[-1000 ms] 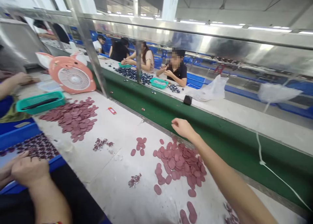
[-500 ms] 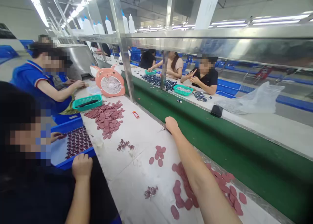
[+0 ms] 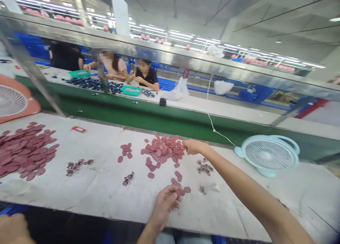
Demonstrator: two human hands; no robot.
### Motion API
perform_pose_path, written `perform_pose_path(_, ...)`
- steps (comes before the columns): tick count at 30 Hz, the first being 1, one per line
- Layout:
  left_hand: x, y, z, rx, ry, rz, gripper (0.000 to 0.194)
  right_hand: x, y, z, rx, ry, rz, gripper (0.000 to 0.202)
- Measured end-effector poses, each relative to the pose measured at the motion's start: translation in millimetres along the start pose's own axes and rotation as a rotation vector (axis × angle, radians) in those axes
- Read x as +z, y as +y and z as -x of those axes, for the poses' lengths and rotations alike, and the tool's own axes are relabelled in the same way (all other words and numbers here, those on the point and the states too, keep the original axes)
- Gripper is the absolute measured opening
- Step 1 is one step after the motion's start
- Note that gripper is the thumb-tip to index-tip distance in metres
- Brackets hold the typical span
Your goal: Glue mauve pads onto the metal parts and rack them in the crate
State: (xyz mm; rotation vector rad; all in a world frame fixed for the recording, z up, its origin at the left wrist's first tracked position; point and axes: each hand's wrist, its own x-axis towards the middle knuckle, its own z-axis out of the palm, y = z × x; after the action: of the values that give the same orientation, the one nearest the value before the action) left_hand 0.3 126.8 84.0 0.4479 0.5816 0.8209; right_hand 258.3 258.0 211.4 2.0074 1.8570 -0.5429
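Maroon oval pieces point(image 3: 164, 148) lie heaped on the white table point(image 3: 101, 198), with a smaller group point(image 3: 124, 151) to their left. My right hand point(image 3: 191, 147) is closed at the heap's right edge, near the green strip; anything inside its fingers is hidden. Closer to me, my left hand point(image 3: 164, 205) is just above the table, fingers loosely curled and apart. Its fingertips are at a few loose ovals point(image 3: 187, 189), and I see nothing clearly gripped. Small dark, shiny bits point(image 3: 204, 167) lie below my right forearm, with another cluster point(image 3: 128, 179) left of my left hand.
A light-blue fan point(image 3: 268, 155) stands at right, its white cord crossing the green strip point(image 3: 127, 112). At left are a coral fan point(image 3: 13, 98), a big maroon pile point(image 3: 26, 148) and a co-worker's hand point(image 3: 13, 229). People sit across, behind a metal shelf point(image 3: 170, 56).
My view has swung right, bringing the light-blue fan into sight. My left hand has come into view. My right hand, closed in both frames, is now at the right of the oval heap.
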Motion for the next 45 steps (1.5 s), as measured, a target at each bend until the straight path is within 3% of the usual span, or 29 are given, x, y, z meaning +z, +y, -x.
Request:
perform_pose_path(3, 9.7, -29, 1, -0.049, -0.114, -0.055, 0.021, 33, 29, 44, 0.108, 0.092, -0.033, 0.027)
perform_pose_path(6, 4.8, -30, -1, -0.034, -0.116, -0.062, 0.028, 70, 39, 78, 0.145, 0.265, -0.091, 0.032)
perform_pose_path(10, -1.4, -27, -1, -0.042, -0.085, -0.049, 0.029, 135, 25, 108, 0.165, 0.488, -0.179, 0.041)
perform_pose_path(13, -2.9, -27, 0, -0.058, -0.047, -0.029, 0.027, 182, 9, 113, 0.18, 0.547, -0.232, 0.054)
perform_pose_path(18, -6.3, -29, -2, -0.086, 0.03, -0.017, 0.028, 224, -2, 120, 0.15, 0.588, -0.342, 0.057)
perform_pose_path(23, -10.1, -28, -5, -0.093, 0.096, -0.004, 0.027, 243, -10, 165, 0.019, 0.588, -0.512, 0.049)
perform_pose_path(26, -7.9, -27, -3, -0.114, 0.114, -0.046, 0.029, 254, -3, 194, 0.113, 0.73, -1.008, 0.043)
perform_pose_path(28, -1.4, -29, 0, -0.141, 0.128, -0.072, 0.03, 258, 9, 205, 0.214, 0.757, -1.288, 0.043)
perform_pose_path(30, 10.2, -34, 3, -0.18, 0.138, -0.084, 0.03, 257, 25, 206, 0.189, 0.679, -1.515, 0.045)
perform_pose_path(34, 41.4, -52, 10, -0.296, 0.118, -0.075, 0.028, 239, 55, 184, -0.214, 0.406, -2.635, 0.05)
perform_pose_path(36, 55.3, -62, 12, -0.346, 0.081, -0.065, 0.025, 227, 63, 173, -0.314, 0.323, -2.929, 0.046)
perform_pose_path(39, 69.3, -71, 12, -0.393, 0.021, -0.029, 0.023, 212, 60, 174, -0.257, 0.289, -2.978, 0.036)
perform_pose_path(41, 74.9, -74, 12, -0.414, -0.013, 0.006, 0.023, 204, 48, 186, -0.112, 0.352, -2.907, 0.036)
perform_pose_path(45, 83.3, -78, 13, -0.442, -0.047, 0.036, 0.025, 197, 11, 211, 0.214, 0.621, -2.388, 0.042)
